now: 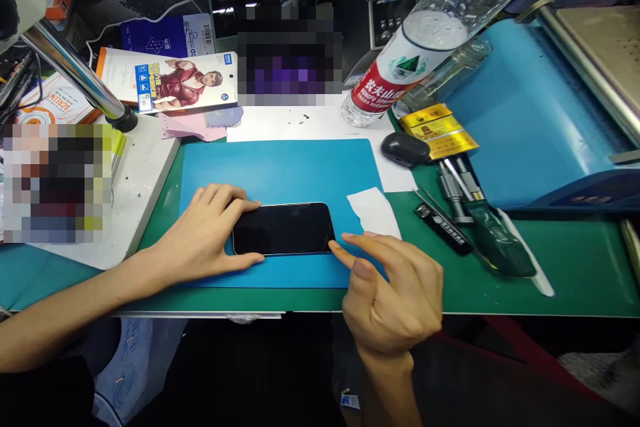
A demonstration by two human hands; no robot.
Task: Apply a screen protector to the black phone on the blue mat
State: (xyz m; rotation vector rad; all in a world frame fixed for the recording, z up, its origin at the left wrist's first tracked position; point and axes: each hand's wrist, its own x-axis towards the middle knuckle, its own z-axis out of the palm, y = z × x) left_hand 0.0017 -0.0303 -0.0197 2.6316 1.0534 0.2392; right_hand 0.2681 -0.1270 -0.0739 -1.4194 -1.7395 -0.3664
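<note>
A smartphone point(283, 229) with a black, dark screen lies flat and sideways on a blue mat point(270, 163). My left hand point(213, 230) grips its left end, thumb along the near edge and fingers along the far edge. At the phone's right end is my right hand point(400, 287), holding nothing, its fingers partly bent and apart. One fingertip is at the phone's lower right corner; whether it presses there I cannot tell. Just beyond the right hand, a torn piece of white paper point(374, 210) rests on the mat's right edge.
To the right are a water bottle point(385, 83), a black computer mouse point(405, 149), a yellow packet point(440, 131), a black-handled cutter point(443, 229), a green-handled tool point(500, 240) and a large blue machine point(525, 113). A metal lamp post point(80, 73) and printed boxes point(187, 82) stand at left.
</note>
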